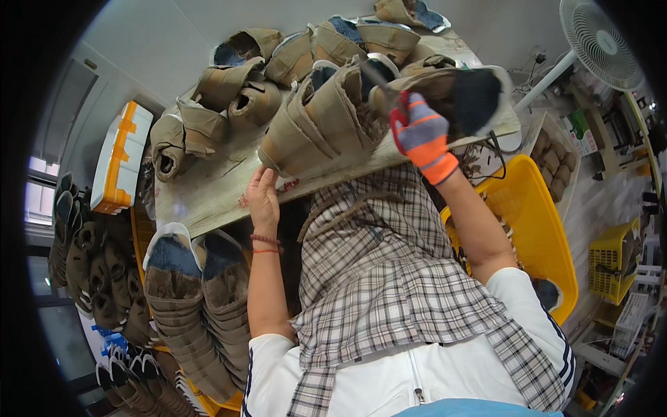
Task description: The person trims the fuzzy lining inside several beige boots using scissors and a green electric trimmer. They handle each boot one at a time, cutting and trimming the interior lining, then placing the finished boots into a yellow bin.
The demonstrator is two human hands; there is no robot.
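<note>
A nested stack of brown fabric shoe uppers (306, 142) with fleecy lining lies across the table's near side. At the toe end of that stack, my bare left hand (262, 198) pinches the lowest upper with its fingertips. My right hand (424, 135), in an orange and grey glove, is closed around red-handled scissors (399, 125). The blurred blades point up and left, over the right end of the stack. Just beyond my right hand, another upper with a dark blue insole (476, 101) lies near the table's right end.
More uppers (243, 101) crowd the back of the pale table (201, 201). Long nested stacks of uppers (184, 306) stand at my left, below a white box with orange tape (123, 156). A yellow bin (538, 208) is at my right, with a fan (603, 42) beyond.
</note>
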